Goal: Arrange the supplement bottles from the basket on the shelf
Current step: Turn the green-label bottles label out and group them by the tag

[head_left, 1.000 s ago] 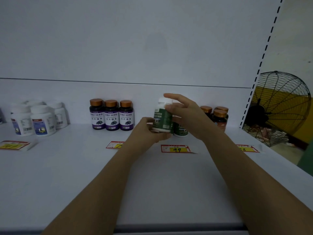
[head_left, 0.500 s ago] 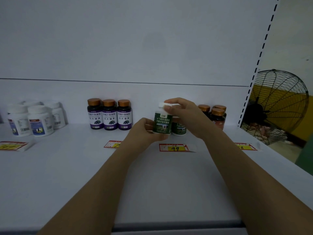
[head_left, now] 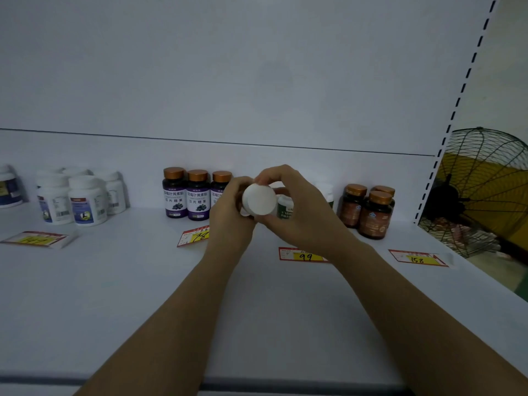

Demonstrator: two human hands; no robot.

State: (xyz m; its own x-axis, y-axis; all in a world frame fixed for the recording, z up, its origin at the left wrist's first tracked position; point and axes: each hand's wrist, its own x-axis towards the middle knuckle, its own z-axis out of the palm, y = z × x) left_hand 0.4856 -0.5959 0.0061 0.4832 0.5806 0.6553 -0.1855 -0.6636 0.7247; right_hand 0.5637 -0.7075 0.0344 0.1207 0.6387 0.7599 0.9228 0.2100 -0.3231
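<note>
A green supplement bottle with a white cap [head_left: 259,199] is tilted so its cap faces me, held above the white shelf [head_left: 114,281] between both hands. My left hand [head_left: 230,215] grips it from the left and my right hand [head_left: 297,207] wraps it from the top and right. A second green bottle [head_left: 285,208] stands on the shelf just behind, partly hidden by my right hand. The basket is out of view.
Three purple bottles with copper caps [head_left: 197,194] stand left of my hands, several white bottles [head_left: 77,197] farther left, three brown bottles [head_left: 371,210] to the right. Price tags 78 [head_left: 195,235], 99 [head_left: 303,254], 158 [head_left: 417,257] lie on the shelf. A black fan [head_left: 485,195] is beyond the right edge.
The green bottle stood upright in my hands with its label toward me; now it is tipped over so the white cap points at me, and both hands have closed tighter around it.
</note>
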